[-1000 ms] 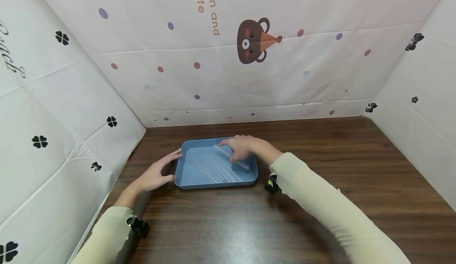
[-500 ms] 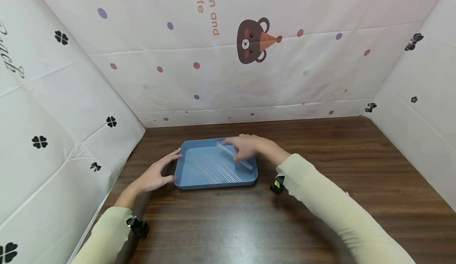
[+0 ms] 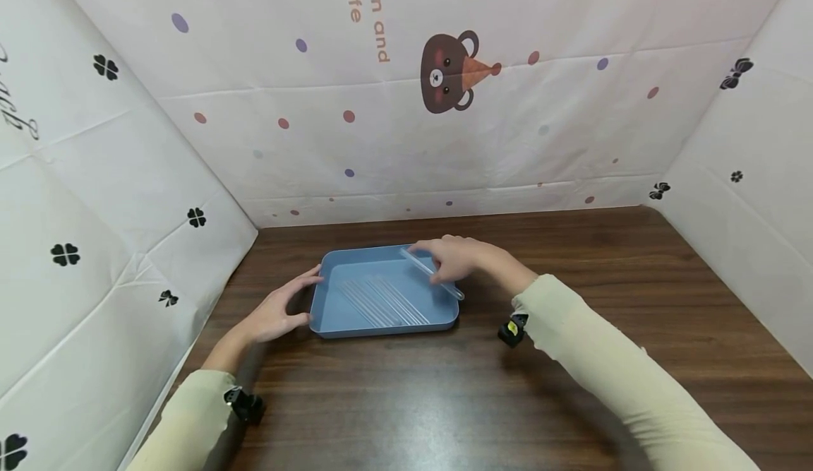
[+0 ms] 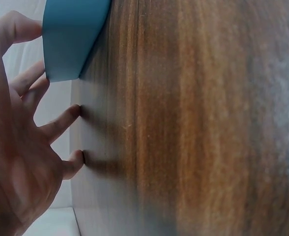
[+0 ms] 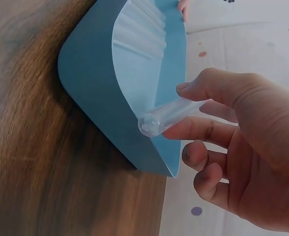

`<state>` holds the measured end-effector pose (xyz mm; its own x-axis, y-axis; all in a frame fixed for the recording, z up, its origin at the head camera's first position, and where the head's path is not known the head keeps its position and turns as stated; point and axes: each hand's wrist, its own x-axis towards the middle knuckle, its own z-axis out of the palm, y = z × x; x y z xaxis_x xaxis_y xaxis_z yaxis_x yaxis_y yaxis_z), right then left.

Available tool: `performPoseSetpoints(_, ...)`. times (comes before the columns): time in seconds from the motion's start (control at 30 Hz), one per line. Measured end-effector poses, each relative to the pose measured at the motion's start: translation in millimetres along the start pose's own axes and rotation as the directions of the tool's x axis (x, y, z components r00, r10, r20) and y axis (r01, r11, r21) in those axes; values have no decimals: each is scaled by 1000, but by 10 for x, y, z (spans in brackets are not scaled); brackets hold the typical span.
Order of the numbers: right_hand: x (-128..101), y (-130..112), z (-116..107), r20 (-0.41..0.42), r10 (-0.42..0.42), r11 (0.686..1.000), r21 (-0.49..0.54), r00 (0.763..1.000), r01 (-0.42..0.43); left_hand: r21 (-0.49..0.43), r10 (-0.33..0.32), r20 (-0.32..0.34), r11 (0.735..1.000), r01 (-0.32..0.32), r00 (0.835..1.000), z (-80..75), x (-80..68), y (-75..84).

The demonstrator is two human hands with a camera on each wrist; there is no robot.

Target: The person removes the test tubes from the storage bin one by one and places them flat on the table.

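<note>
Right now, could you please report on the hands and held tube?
Left hand touching blue tray at left; right hand pinching clear tube over the tray's right side; nothing seen blocking it.

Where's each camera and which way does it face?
Head: worn there, looking forward and down at the blue tray; left hand, right hand, sleeves show.
Left wrist: worn there, facing the tray's outside; left hand shows.
Right wrist: worn there, facing the clear tube and tray; right hand, left fingertips show.
Head and right wrist share the tube.
</note>
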<state>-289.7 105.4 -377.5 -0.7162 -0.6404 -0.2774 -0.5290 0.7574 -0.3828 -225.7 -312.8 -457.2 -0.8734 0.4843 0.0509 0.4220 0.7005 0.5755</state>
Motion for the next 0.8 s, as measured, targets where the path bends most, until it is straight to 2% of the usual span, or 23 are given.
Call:
performPoseSetpoints(0.53, -327, 148, -93, -58, 33, 999, 20, 998, -32, 3, 8, -4, 1000, -8, 1000, -1, 4, -19)
performPoseSetpoints(0.8, -419, 327, -76, -62, 50, 998, 53, 997, -47, 6, 12, -7, 1000, -12, 1000, 7, 0, -9)
